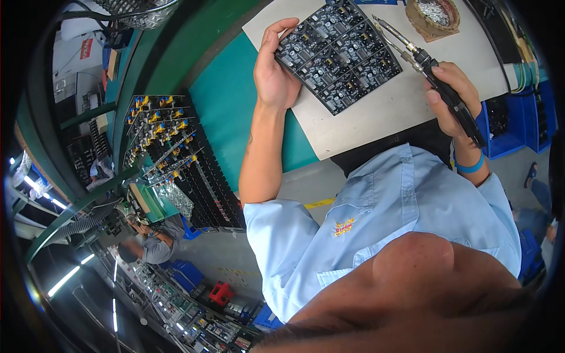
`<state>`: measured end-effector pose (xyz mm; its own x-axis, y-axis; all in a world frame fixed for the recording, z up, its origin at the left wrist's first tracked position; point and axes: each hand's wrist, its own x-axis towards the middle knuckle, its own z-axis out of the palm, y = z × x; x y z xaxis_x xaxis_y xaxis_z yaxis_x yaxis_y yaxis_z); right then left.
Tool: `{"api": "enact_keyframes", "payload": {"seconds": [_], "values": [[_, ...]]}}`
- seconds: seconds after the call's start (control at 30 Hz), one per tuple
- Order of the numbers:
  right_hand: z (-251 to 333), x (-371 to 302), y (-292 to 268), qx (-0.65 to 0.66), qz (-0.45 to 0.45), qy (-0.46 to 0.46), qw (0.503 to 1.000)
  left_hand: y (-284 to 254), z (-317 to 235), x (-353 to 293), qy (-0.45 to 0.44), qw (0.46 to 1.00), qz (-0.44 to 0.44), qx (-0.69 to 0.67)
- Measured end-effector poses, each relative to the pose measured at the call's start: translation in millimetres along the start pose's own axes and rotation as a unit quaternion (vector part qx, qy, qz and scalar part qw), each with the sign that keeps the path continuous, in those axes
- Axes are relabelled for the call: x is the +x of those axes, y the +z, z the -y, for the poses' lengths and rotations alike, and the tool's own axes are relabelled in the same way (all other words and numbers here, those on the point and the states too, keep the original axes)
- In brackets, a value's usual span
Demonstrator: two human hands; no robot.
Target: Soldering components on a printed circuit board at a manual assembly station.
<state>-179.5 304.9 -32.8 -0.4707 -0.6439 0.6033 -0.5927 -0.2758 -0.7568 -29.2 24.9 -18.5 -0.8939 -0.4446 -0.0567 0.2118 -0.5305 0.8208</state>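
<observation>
A black circuit board panel, made of several repeated sections packed with small parts, lies tilted over a pale sheet on the bench. My left hand grips its left edge, thumb up along the side, the other fingertips hidden behind the board. In my right hand is a soldering iron with a black handle and a thin metal tube alongside its tip. Its tip points up and left, close to the panel's upper right edge; whether they touch I cannot tell.
A brown round holder of silver metal wool stands right of the iron's tip. Green matting covers the bench's left. Boards with yellow and blue parts fill a black rack. Blue bins sit at right; another person works lower left.
</observation>
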Motion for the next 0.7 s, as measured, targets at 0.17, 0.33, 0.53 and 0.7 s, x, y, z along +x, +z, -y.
{"api": "enact_keyframes", "payload": {"seconds": [0.17,0.33,0.53,0.7], "values": [[0.1,0.4,0.0,-0.002,0.000,-0.004,1.000,0.6,0.1,-0.1,0.001,1.000,-0.003,0.007],[2.4,2.1,0.3,-0.003,0.000,-0.002,1.000,6.1,-1.9,-1.2,-0.002,1.000,-0.010,0.021],[0.4,2.4,-1.3,-0.001,0.005,-0.011,1.000,9.2,-3.0,-1.4,-0.005,0.999,-0.017,0.026],[0.9,3.1,-1.3,-0.002,0.009,-0.010,1.000,9.5,-3.5,-1.3,-0.006,0.999,-0.025,0.031]]}}
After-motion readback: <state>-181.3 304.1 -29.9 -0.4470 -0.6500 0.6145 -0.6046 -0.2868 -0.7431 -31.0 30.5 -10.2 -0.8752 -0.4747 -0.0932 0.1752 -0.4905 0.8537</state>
